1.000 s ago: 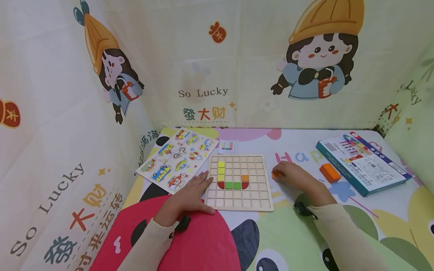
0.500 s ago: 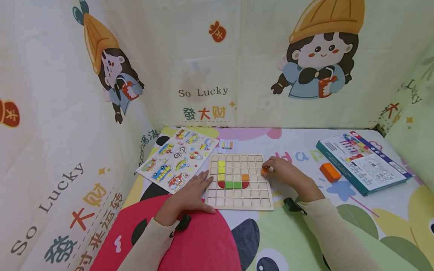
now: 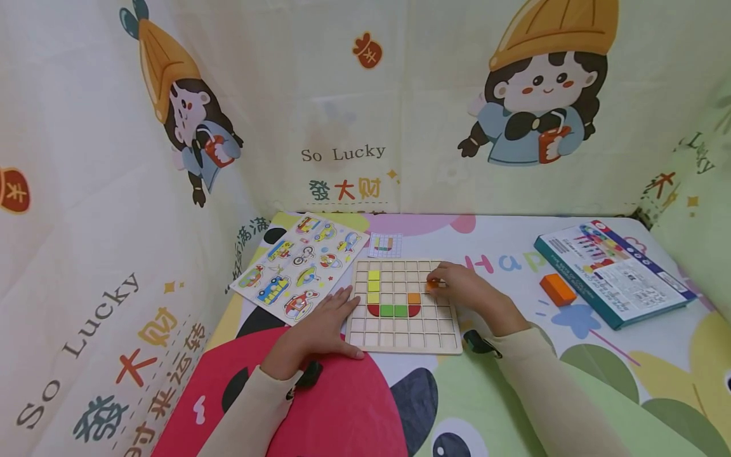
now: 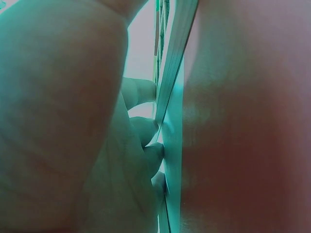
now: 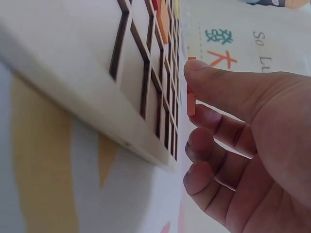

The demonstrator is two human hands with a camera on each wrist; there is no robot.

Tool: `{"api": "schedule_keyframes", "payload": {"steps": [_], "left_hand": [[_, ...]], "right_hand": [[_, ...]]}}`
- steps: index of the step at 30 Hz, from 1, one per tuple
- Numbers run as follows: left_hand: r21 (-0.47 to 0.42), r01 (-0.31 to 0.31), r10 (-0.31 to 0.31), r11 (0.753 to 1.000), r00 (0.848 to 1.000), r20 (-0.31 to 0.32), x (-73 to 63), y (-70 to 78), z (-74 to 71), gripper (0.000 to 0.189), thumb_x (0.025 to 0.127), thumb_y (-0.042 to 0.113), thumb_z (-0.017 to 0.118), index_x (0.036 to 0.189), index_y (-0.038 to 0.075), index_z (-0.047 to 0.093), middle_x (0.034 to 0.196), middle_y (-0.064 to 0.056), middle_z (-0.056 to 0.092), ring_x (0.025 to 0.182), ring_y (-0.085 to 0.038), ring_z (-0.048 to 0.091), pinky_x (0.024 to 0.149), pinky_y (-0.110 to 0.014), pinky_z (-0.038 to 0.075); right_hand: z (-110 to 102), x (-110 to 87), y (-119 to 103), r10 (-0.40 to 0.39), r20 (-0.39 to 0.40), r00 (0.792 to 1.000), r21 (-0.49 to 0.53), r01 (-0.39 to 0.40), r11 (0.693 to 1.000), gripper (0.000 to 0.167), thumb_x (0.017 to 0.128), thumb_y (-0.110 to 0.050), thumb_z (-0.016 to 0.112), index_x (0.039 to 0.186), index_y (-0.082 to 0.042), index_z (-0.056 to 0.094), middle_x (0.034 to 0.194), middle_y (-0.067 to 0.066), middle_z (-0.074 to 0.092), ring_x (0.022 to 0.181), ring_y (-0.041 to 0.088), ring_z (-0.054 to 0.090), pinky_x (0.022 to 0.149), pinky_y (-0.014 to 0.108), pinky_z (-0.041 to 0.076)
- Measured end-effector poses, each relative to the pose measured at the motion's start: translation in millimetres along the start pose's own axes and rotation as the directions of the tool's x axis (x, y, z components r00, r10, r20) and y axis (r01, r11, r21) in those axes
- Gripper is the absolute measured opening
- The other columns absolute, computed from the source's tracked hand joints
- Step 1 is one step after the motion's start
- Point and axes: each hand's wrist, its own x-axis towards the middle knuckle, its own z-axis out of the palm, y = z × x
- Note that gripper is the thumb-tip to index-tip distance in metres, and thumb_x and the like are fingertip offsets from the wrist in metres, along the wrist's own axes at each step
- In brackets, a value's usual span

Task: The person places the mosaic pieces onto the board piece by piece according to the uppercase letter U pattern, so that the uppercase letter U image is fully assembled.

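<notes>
My right hand (image 3: 471, 293) pinches a small flat orange tile (image 5: 191, 105) between thumb and finger, its other fingers curled. It is over the right part of a wooden grid board (image 3: 394, 341), just right of the shape laid there. In that shape, yellow squares (image 3: 374, 286) run down the left side. Green squares (image 3: 394, 310) lie along the bottom between two rounded red corner pieces (image 3: 414, 310), and an orange square (image 3: 414, 298) sits above the right one. Fingers spread, my left hand (image 3: 320, 331) rests at the board's left edge; in the left wrist view its fingertips meet the edge.
Behind the board lies a small pattern card (image 3: 385, 245) with a similar coloured shape. A vehicle sticker sheet (image 3: 302, 270) is at the left. Toward the right are an orange block (image 3: 558, 290) and a boxed set (image 3: 613, 273). Printed cloth (image 3: 428, 114) hangs behind the table.
My right hand has moved left with the orange tile, from beside the board to over its right columns. The left hand and the laid pieces have stayed put.
</notes>
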Motion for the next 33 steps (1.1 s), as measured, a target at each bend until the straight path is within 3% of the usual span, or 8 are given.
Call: {"api": "schedule_keyframes", "payload": {"steps": [13, 20, 33], "left_hand": [[0.003, -0.004, 0.004, 1.000, 1.000, 0.003, 0.1, -0.5, 2.0, 0.120, 0.063, 0.075, 0.073, 0.156, 0.016, 0.024, 0.163, -0.003, 0.009, 0.148, -0.020, 0.004, 0.117, -0.041, 0.010], [0.003, -0.005, 0.005, 1.000, 1.000, 0.000, 0.2, -1.5, 2.8, 0.120, 0.063, 0.074, 0.073, 0.156, 0.016, 0.025, 0.163, -0.003, 0.009, 0.148, -0.020, 0.003, 0.117, -0.040, 0.010], [0.018, -0.001, 0.001, 1.000, 1.000, 0.009, 1.3, -0.2, -1.3, 0.120, 0.064, 0.074, 0.073, 0.156, 0.016, 0.023, 0.163, -0.004, 0.008, 0.148, -0.021, 0.003, 0.117, -0.041, 0.011]], "right_hand": [[4, 8.0, -9, -0.041, 0.020, 0.999, -0.003, 0.041, 0.999, 0.030, 0.089, -0.021, 0.073, 0.116, -0.009, 0.070, 0.108, 0.002, 0.061, 0.098, 0.022, 0.054, 0.092, 0.040, 0.049], [5, 12.4, -13, -0.101, 0.009, 0.995, -0.014, 0.101, 0.995, 0.028, 0.089, -0.019, 0.073, 0.113, -0.007, 0.070, 0.104, 0.002, 0.060, 0.096, 0.021, 0.054, 0.090, 0.039, 0.048], [4, 21.3, -24, -0.078, 0.029, 0.997, -0.021, 0.078, 0.997, 0.028, 0.091, -0.023, 0.071, 0.116, -0.009, 0.069, 0.107, 0.003, 0.060, 0.096, 0.021, 0.054, 0.091, 0.039, 0.048]]}}
